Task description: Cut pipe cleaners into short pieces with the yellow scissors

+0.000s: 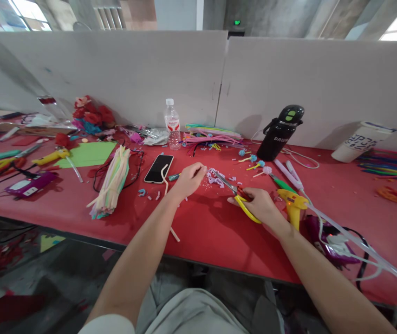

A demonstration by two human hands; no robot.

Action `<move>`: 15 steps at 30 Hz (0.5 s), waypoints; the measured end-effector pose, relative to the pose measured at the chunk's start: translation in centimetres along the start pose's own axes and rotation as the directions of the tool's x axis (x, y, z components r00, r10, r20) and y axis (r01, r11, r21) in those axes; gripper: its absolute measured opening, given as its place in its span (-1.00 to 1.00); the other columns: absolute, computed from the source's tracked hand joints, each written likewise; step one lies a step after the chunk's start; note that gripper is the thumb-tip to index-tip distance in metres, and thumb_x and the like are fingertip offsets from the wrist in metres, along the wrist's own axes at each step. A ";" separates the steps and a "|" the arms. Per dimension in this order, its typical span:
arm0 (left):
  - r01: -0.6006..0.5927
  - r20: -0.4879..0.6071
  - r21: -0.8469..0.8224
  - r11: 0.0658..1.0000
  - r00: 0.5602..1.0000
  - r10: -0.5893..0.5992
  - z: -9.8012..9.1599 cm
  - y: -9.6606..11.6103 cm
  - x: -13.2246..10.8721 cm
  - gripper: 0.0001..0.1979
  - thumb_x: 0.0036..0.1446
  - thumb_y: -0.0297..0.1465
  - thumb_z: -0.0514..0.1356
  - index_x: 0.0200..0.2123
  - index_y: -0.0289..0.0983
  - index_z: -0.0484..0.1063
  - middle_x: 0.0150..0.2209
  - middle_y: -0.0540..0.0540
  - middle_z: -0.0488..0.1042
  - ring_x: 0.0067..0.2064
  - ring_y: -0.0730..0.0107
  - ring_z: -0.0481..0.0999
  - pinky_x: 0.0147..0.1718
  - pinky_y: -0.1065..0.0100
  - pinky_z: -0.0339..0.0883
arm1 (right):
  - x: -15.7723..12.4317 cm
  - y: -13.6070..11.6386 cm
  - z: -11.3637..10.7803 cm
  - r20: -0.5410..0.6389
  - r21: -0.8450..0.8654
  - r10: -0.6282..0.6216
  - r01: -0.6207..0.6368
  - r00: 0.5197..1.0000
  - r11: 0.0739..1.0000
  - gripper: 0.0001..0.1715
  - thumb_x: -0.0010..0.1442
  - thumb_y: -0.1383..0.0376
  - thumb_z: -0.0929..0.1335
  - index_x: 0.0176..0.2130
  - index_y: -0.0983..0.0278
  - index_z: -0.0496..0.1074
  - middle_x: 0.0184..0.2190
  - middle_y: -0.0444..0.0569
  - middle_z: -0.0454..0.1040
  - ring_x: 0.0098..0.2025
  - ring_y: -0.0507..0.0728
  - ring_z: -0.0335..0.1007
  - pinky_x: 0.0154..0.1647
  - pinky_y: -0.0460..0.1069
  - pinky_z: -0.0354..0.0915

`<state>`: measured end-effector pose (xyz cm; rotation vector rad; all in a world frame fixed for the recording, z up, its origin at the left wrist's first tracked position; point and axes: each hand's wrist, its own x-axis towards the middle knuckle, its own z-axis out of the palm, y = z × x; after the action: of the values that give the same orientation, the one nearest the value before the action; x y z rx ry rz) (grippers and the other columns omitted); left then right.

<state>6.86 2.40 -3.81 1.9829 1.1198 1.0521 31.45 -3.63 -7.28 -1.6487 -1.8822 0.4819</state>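
Note:
My right hand (259,204) grips a pair of scissors (246,209) by its yellow handle, with the metal blades pointing up and left. Their tips lie by a small heap of short lilac pipe cleaner pieces (215,180). To the left of the blades, my left hand (191,180) is closed in a pinch; whatever its fingers hold is too small or hidden. A cream pipe cleaner (174,234) passes under my left forearm, and its bent upper end crosses a phone (156,170). Several short stems with blue or lilac fuzzy tips (261,163) lie beyond the scissors.
A bundle of pale pipe cleaners (113,183) lies left, near green paper (90,154). A water bottle (172,125) and black flask (280,134) stand toward the partition. At right are a yellow glue gun (293,204), a purple power strip (334,246) and a tilted paper cup (360,141).

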 end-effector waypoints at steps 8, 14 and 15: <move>0.019 -0.012 -0.006 1.000 1.000 -0.019 0.0 0.2 -0.1 -0.68 0.27 -0.18 -0.02 -0.44 -0.27 0.25 -0.52 0.04 0.23 -0.47 0.48 0.21 -0.45 0.40 0.08 | -0.1 0.2 0.3 -0.010 0.026 -0.012 0.012 1.000 1.000 -0.36 -0.06 -0.16 0.42 -0.59 0.25 0.10 -0.62 -0.22 0.01 -0.54 -0.04 -0.10 -0.61 -0.11 -0.12; 0.005 -0.012 0.002 1.000 1.000 -0.005 0.0 0.3 -0.2 -0.67 0.28 -0.19 -0.03 -0.45 -0.27 0.25 -0.52 0.04 0.23 -0.46 0.49 0.22 -0.44 0.41 0.08 | 0.0 0.4 0.4 0.002 0.037 -0.013 0.012 1.000 0.999 -0.37 -0.04 -0.13 0.43 -0.57 0.26 0.10 -0.60 -0.22 -0.01 -0.52 -0.04 -0.11 -0.59 -0.11 -0.13; 0.005 -0.013 0.007 1.000 1.000 -0.005 0.0 0.3 -0.2 -0.67 0.28 -0.20 -0.03 -0.45 -0.27 0.25 -0.52 0.04 0.24 -0.46 0.49 0.22 -0.44 0.41 0.08 | 0.0 0.5 0.5 0.009 0.040 -0.013 0.013 1.000 0.999 -0.37 -0.04 -0.14 0.42 -0.57 0.26 0.10 -0.59 -0.22 -0.01 -0.52 -0.04 -0.11 -0.59 -0.11 -0.13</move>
<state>6.93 2.14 -3.65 1.9803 1.1368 1.0614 31.52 -3.54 -7.94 -1.6100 -1.8771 0.5188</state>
